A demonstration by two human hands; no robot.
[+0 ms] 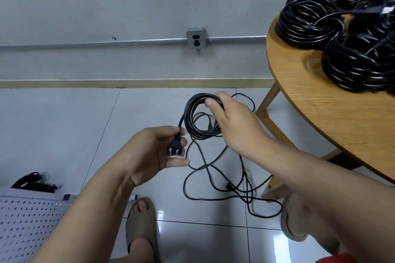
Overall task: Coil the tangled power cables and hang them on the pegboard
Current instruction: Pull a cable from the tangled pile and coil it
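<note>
Two hands on one black cable, both clamped on it. Pinching the plug (176, 148) in the left hand (158, 151), thumb and fingers curled round its body, prongs bare beneath. Gripping a part-wound coil (188, 117) in the right hand (233, 121), thumb laid over the top of the loops, fingers wrapped behind. Held above the tiled floor, just beside the round wooden table (320, 126).

Plenty to go wrong below. Down on the tiles, loose cable (206, 165) crossing itself many times, running close to the table leg (268, 98) and between the sandals (142, 226). Likely to cinch into a knot under a hard pull; better shaken free first. Likely to catch on the table leg or under a sandal, jerking the coil out of the right hand. Among the strands, a small plug (227, 186), apt to hook a crossing loop on the way up. Cannot tell whether one cable or two down there.

Uneven loops in the coil, small ones inside the big; risk of springing apart with any slackening of the thumb. Low at the left, the white pegboard (30, 218), well apart from both hands. On the table, finished coils (310, 21) in a heap.
</note>
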